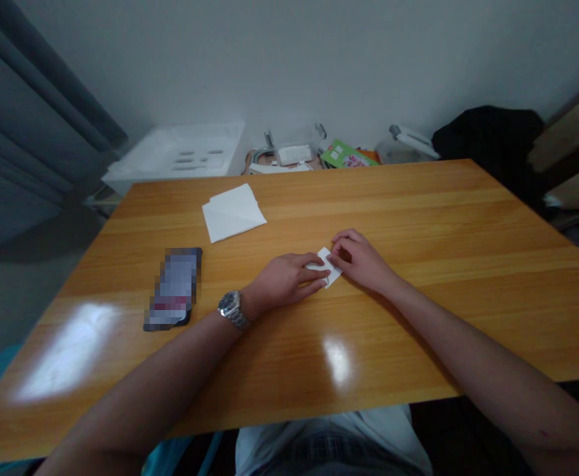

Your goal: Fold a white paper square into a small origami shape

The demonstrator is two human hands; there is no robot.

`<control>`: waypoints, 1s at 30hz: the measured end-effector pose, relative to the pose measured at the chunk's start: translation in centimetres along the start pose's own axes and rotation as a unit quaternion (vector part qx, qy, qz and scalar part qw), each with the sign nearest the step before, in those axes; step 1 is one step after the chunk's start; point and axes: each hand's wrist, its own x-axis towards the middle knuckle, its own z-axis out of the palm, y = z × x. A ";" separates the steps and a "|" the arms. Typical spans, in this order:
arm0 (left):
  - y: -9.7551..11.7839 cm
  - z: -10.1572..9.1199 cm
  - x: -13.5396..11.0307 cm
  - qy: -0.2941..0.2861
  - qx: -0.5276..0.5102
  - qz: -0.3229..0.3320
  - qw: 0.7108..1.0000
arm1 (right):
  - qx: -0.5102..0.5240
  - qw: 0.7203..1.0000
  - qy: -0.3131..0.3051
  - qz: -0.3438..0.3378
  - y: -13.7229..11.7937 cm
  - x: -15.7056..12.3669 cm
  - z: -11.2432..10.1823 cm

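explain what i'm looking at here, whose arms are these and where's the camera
There is no machine here: the one picture comes from a camera worn on a person's head, looking down at their own two bare arms. The left hand, with a wristwatch, and the right hand both touch a small piece of white paper lying on a wooden table; whether they pinch it or just press it is unclear. Further left lie a stack of white paper and a dark phone.
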 end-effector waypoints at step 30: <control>0.6 0.3 -0.3 -0.025 0.070 -0.013 0.997 | -0.012 1.000 -0.005 -0.010 0.6 0.2 0.0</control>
